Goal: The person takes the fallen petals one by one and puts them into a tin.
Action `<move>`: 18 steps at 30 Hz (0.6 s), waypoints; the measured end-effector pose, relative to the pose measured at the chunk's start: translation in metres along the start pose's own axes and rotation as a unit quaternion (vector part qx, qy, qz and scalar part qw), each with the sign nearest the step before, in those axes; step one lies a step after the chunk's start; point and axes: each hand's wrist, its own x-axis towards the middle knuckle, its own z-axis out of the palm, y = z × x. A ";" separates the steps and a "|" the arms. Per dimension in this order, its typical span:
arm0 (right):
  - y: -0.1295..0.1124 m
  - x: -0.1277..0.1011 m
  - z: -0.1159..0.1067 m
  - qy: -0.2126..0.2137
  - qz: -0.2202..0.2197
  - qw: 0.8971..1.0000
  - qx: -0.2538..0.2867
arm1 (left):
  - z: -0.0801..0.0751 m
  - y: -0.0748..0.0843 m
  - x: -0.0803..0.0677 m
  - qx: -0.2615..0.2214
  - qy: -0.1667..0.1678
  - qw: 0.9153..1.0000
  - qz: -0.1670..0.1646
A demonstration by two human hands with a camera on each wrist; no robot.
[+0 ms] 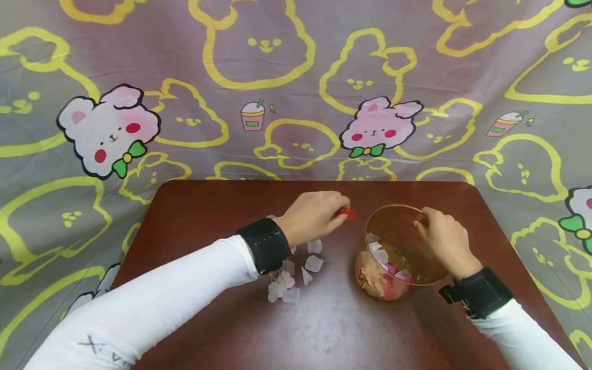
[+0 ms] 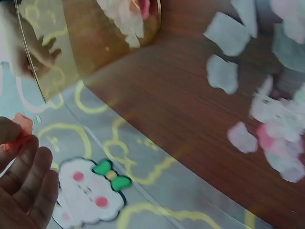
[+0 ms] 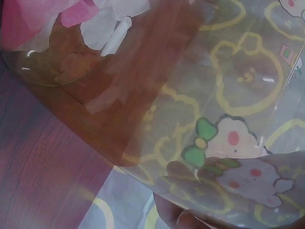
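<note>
Between the thumb and fingers of my left hand (image 1: pixel 315 216) is a small red-orange petal (image 1: pixel 347 212), held above the table to the left of a see-through amber container (image 1: pixel 393 226). In the left wrist view the same petal (image 2: pixel 21 129) looks thin and crumpled. My right hand (image 1: pixel 447 241) grips the container's rim on its right side, and the container leans toward that hand. Inside it lie white, pink and peach petals (image 1: pixel 373 277). The right wrist view looks through the container's clear wall (image 3: pixel 124 119), with my right fingers (image 3: pixel 174 205) at its edge.
Several pale, translucent petals (image 1: pixel 314 263) and a pinkish-white blossom cluster (image 1: pixel 281 285) lie on the dark wood table (image 1: pixel 222 318) under and in front of my left forearm. A cartoon-printed cloth (image 1: pixel 296 61) hangs behind the table's far edge.
</note>
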 end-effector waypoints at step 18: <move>-0.002 0.001 -0.002 0.002 0.004 1.000 -0.004 | 0.042 0.060 0.030 0.107 -0.054 0.990 0.076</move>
